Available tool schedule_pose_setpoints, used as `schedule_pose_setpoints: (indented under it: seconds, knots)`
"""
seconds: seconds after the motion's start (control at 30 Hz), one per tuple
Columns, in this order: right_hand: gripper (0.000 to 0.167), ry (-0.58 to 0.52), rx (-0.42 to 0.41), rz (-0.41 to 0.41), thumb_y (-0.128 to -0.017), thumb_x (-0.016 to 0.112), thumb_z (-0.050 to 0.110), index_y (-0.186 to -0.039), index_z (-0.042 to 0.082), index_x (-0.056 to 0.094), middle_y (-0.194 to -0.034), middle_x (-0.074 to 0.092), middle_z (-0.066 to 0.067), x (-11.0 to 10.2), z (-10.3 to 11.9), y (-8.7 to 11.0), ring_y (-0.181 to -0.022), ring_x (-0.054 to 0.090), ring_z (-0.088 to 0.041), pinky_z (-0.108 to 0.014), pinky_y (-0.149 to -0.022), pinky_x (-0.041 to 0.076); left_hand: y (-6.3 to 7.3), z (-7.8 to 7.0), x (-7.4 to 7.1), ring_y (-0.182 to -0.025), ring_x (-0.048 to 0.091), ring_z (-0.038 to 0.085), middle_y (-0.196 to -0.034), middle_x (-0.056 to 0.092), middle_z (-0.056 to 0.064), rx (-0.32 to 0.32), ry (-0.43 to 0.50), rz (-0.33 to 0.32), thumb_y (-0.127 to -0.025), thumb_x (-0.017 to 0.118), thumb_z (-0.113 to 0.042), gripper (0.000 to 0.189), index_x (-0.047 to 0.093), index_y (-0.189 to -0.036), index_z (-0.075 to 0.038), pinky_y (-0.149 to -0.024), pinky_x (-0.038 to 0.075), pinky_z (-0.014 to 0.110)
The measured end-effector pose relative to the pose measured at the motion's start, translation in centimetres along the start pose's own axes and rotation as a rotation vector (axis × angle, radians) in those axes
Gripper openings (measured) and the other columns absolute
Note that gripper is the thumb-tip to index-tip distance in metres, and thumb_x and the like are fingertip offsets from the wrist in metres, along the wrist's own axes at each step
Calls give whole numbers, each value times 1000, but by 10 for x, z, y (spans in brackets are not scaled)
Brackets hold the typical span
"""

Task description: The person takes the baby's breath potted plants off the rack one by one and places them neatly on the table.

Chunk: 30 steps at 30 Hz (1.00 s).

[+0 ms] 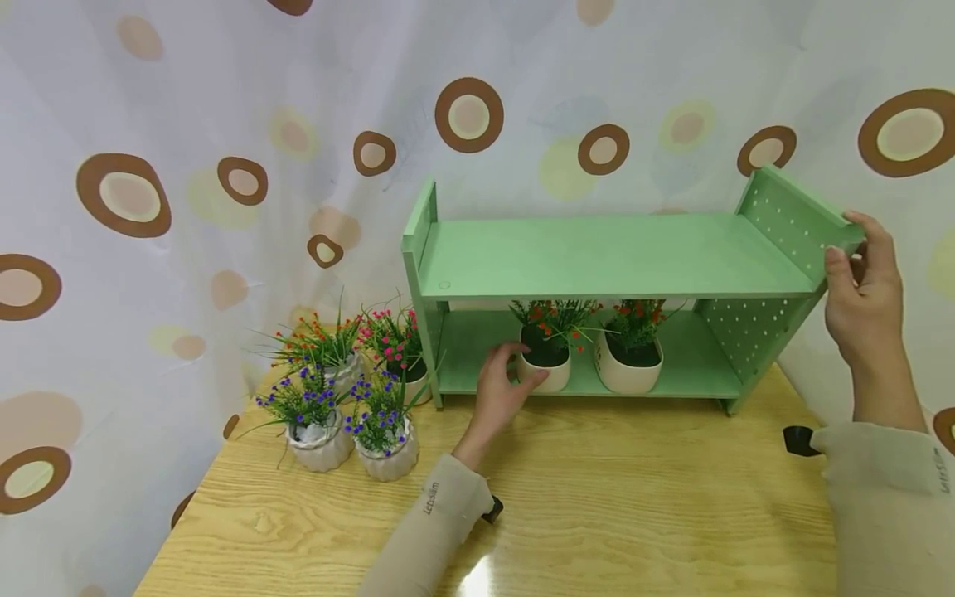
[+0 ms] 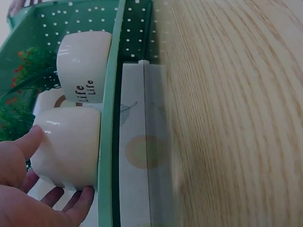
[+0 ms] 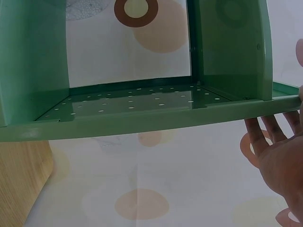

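My left hand (image 1: 500, 388) grips the left of two cream flowerpots, with its thumb at the front and its fingers round the side. This flowerpot (image 1: 550, 378) holds green leaves with orange-red flowers and stands on the lower board of a green two-tier shelf (image 1: 597, 253). Close on its right is the second cream flowerpot (image 1: 629, 371), similarly planted; the left wrist view shows the word "Life" on it. At the shelf's upper right corner, my right hand (image 1: 865, 303) holds the edge of the perforated side panel (image 1: 798, 217), its fingers over the outside in the right wrist view (image 3: 281, 163).
Left of the shelf, several potted plants cluster on the wooden table (image 1: 634, 489): purple flowers in ribbed pots (image 1: 390, 454), orange ones behind, and pink flowers (image 1: 395, 336) against the shelf's side. A patterned curtain (image 1: 283, 99) hangs behind everything.
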State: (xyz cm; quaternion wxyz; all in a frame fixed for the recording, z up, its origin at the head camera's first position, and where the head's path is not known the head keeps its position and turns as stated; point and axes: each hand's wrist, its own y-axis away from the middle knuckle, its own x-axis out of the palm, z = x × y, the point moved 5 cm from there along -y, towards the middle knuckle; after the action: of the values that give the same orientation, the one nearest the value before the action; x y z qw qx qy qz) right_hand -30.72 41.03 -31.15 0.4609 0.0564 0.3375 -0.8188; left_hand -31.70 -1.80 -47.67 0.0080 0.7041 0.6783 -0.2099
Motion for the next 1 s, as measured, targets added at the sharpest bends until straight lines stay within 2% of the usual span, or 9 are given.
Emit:
schedule_pose_setpoints:
  seconds: [0.23,0.53,0.8,1.0]
  knots:
    - [48,32,12,0,-112,40,31,-158,42,34,-126,45,27,0,-4,2,-101,46,9,-11,-77,39,0,3,-1,-132,56,30,-142,54,11,30,-13,11,-92,81,-26,35,63,-120,-13,-103,59,37]
    - [49,24,1,7,-111,41,29,-159,35,34,-123,44,27,1,-4,3,-100,46,8,-5,-74,37,3,3,-4,-124,60,29,-133,58,10,88,-26,22,-91,81,-24,30,62,-110,-11,-99,60,36]
    - [48,46,2,13,-112,40,34,-158,45,32,-130,45,26,0,-4,3,-106,45,9,-11,-81,37,8,-1,-11,-124,63,27,-129,60,9,99,-32,-6,-90,82,-25,31,62,-110,-11,-98,60,32]
    - [48,40,1,8,-112,40,34,-158,46,32,-133,46,24,0,-3,2,-108,46,7,-12,-83,37,15,-8,-19,-124,64,29,-126,60,9,123,-8,-10,-91,81,-24,30,61,-108,-11,-101,60,36]
